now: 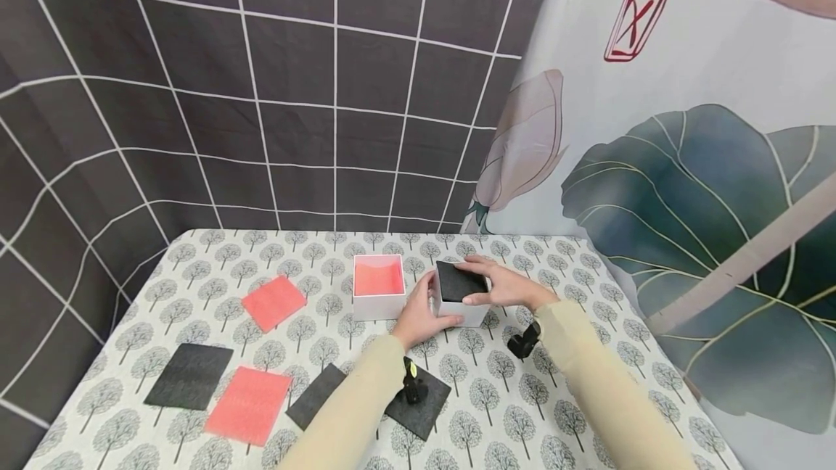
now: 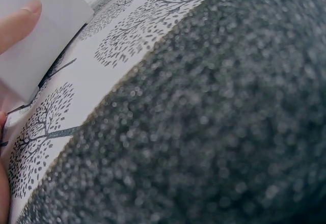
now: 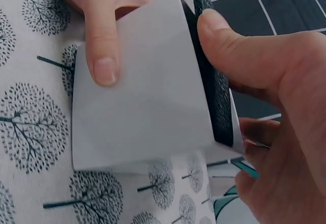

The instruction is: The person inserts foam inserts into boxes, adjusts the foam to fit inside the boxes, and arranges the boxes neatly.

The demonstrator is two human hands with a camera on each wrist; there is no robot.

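A white box [image 1: 465, 316] stands at the right, a black felt piece [image 1: 461, 282] lying over its open top. My left hand [image 1: 421, 315] grips the box's left side, its thumb on the front wall. In the right wrist view my right hand [image 3: 275, 81] has its thumb on the felt [image 3: 216, 96] at the rim of the box [image 3: 137, 91], with other fingers at the far side. The head view has this right hand [image 1: 506, 286] over the felt. Beside it is a second white box [image 1: 379, 307] with red felt [image 1: 379, 280] inside.
Red felt sheets [image 1: 273, 303] [image 1: 248, 405] and black felt sheets [image 1: 189, 376] [image 1: 316, 395] lie on the tree-print cloth [image 1: 346, 343] at the left and front. Another black sheet [image 1: 424, 412] lies partly under my left wrist. A dark grid curtain [image 1: 294, 64] hangs behind.
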